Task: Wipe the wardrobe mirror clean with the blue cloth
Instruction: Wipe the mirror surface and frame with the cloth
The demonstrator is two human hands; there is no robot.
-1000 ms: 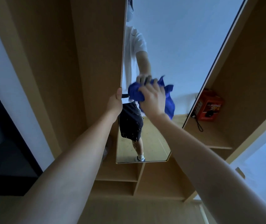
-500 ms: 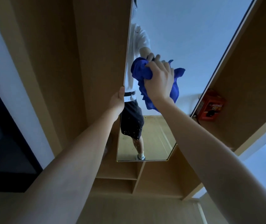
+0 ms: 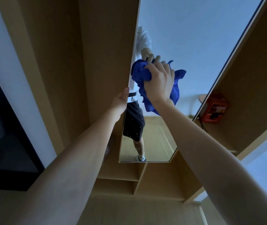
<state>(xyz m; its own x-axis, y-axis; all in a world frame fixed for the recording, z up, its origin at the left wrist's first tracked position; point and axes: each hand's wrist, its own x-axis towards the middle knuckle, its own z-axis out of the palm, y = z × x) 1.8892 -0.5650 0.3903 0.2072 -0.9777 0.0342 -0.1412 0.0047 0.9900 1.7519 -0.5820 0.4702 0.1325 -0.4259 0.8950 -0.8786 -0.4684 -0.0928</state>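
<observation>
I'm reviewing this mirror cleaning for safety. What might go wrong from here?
1. The left hand grips the mirror panel's edge; if the panel swings, its fingers may get pinched.
2. The right hand holds the blue cloth bunched, with loose folds hanging, so it may leave streaks.
3. Wiping near the mirror's right side risks knocking the red box on the shelf.

Shows a red box (image 3: 214, 109) on a light wooden shelf (image 3: 217, 140) at the right with a black cord (image 3: 203, 127) trailing below it, open wooden cubbies (image 3: 118, 184) lower down, and a white wall strip (image 3: 11, 75) beside a dark panel (image 3: 2, 135) at left.
</observation>
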